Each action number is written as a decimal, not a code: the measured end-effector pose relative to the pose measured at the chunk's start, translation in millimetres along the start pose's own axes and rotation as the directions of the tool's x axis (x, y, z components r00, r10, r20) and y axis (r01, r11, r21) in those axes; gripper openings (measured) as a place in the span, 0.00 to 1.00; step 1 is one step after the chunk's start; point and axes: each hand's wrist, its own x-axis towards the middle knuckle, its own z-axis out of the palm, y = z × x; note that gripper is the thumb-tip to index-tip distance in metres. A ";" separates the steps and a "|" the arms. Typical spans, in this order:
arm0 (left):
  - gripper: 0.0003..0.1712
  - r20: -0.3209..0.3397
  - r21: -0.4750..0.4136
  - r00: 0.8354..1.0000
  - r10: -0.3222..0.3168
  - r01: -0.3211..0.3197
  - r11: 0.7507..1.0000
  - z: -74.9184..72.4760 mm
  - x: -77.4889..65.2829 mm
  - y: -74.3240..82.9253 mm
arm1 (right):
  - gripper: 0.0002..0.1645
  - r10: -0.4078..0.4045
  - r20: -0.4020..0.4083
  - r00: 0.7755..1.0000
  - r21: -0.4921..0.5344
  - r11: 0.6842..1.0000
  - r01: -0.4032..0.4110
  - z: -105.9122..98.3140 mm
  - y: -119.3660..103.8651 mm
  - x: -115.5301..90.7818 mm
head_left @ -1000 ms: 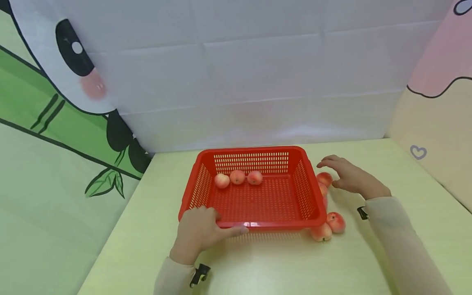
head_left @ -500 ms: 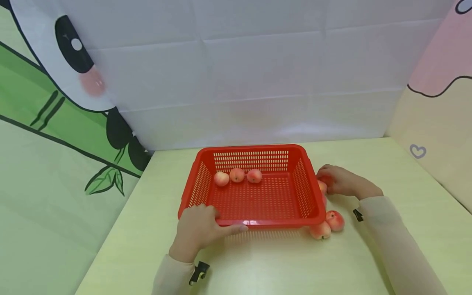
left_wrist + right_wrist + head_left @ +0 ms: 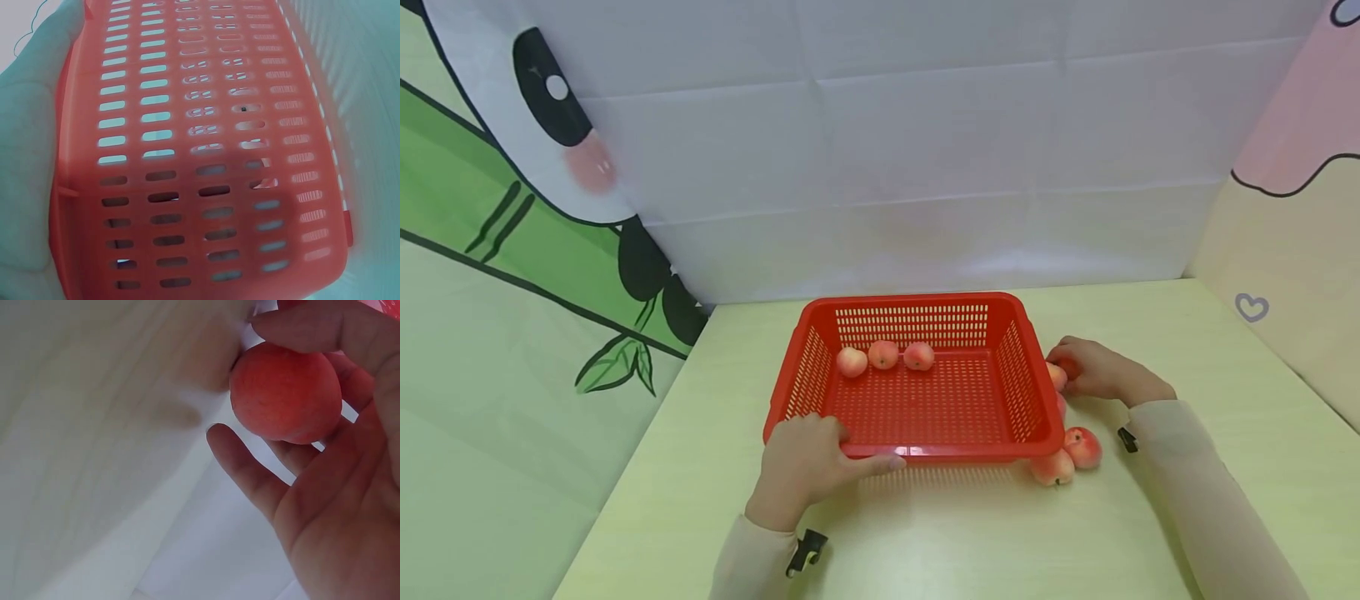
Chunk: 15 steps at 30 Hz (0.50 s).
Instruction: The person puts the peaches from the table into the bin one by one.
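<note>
Left grip (image 3: 805,467): curled over the near-left corner of the basket (image 3: 977,452), I judge to steady it.
Loose peaches (image 3: 1082,448): on the worktop (image 3: 970,542), beside its right side.
Right grip (image 3: 1101,369): I see it closed round one peach (image 3: 284,394).
Inner peaches (image 3: 883,355): three, toward the far side.

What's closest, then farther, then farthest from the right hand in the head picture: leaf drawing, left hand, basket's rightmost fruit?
1. Rightmost fruit: inside the basket, toward the back.
2. Left hand: at the basket's front left.
3. Leaf drawing: far left, on the backdrop.
</note>
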 end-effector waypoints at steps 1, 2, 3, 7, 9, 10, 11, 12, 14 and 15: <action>0.46 -0.001 0.001 1.000 0.000 0.000 1.000 0.2 0.0 -0.3 | 0.14 -0.005 -0.006 1.000 -0.005 1.000 0.005 0.3 0.4 0.1; 0.46 -0.001 0.003 1.000 0.001 -0.001 1.000 0.5 0.0 -0.5 | 0.14 -0.016 -0.013 1.000 -0.011 1.000 0.016 0.7 1.0 0.0; 0.46 -0.001 0.004 1.000 0.000 0.000 1.000 0.6 -0.1 -0.7 | 0.14 -0.028 -0.021 0.999 -0.015 0.999 0.028 1.0 1.5 -0.2; 0.47 0.010 0.011 1.000 -0.005 0.005 1.000 0.5 -0.2 -0.9 | 0.14 -0.052 -0.033 0.998 -0.012 0.999 0.051 2.9 4.0 -0.6; 0.47 0.012 0.016 1.000 -0.008 0.008 1.000 0.2 -0.3 -1.0 | 0.14 -0.050 -0.038 0.998 -0.016 0.999 0.049 3.5 4.3 -0.1; 0.47 0.011 0.017 1.000 -0.009 0.009 1.000 0.1 -0.4 -1.0 | 0.14 -0.045 -0.040 0.998 -0.022 0.999 0.044 3.7 4.8 0.2; 0.47 0.010 0.018 1.000 -0.010 0.010 1.000 0.1 -0.4 -0.9 | 0.14 -0.040 -0.043 0.998 -0.026 0.999 0.038 3.7 4.7 0.4; 0.47 0.007 0.016 1.000 -0.010 0.010 1.000 0.1 -0.5 -0.9 | 0.13 -0.033 -0.046 0.998 -0.035 0.999 0.031 3.6 5.2 0.5; 0.47 0.006 0.013 1.000 -0.010 0.010 1.000 0.3 -0.5 -0.7 | 0.12 -0.014 -0.054 0.998 -0.052 0.999 0.011 2.7 5.7 -0.2; 0.47 0.009 0.011 1.000 -0.011 0.011 1.000 0.4 -0.6 -0.5 | 0.11 -0.002 -0.054 0.999 -0.055 0.998 -0.001 2.0 5.9 -1.2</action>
